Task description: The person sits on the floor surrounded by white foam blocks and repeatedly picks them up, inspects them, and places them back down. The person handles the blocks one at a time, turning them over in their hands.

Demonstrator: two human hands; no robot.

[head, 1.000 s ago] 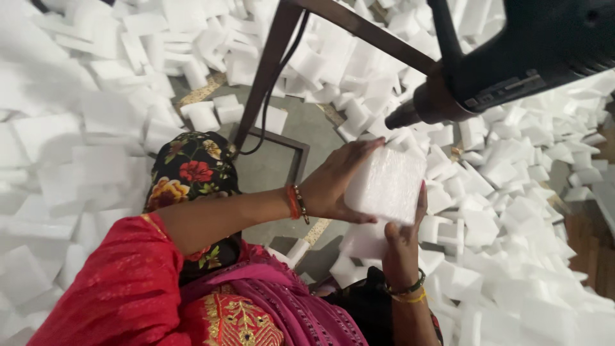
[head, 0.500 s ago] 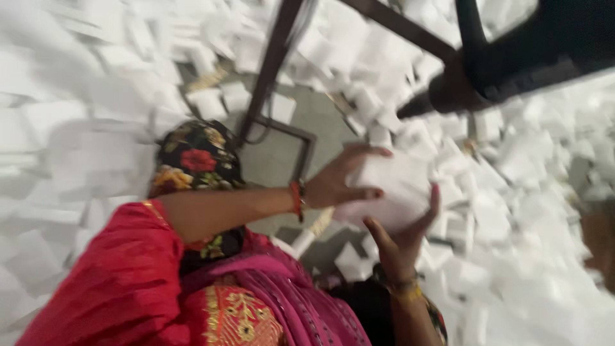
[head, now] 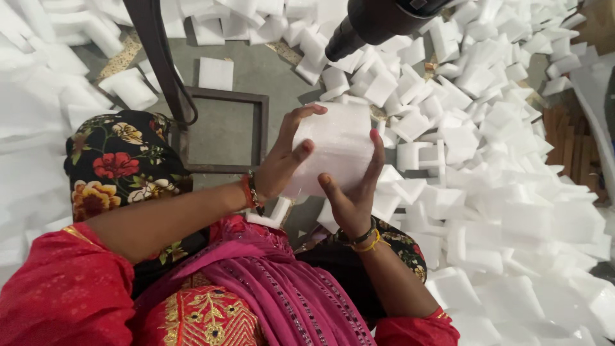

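Both hands, left hand point(head: 282, 163) and right hand point(head: 352, 192), held the white foam block point(head: 336, 147) in a loose grip; squeezing might have crumbled its edges.

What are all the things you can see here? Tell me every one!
foam block: one, white, held between both hands
foam pieces: too many to count, white, heaped over the floor
metal frame: one, dark, flat on the grey floor
metal bar: one, dark, slanting up from the frame
black tool: one, top edge, above the heap
wooden boards: brown, far right
left hand: on the block's left side, red bangle
right hand: under the block, gold bangle
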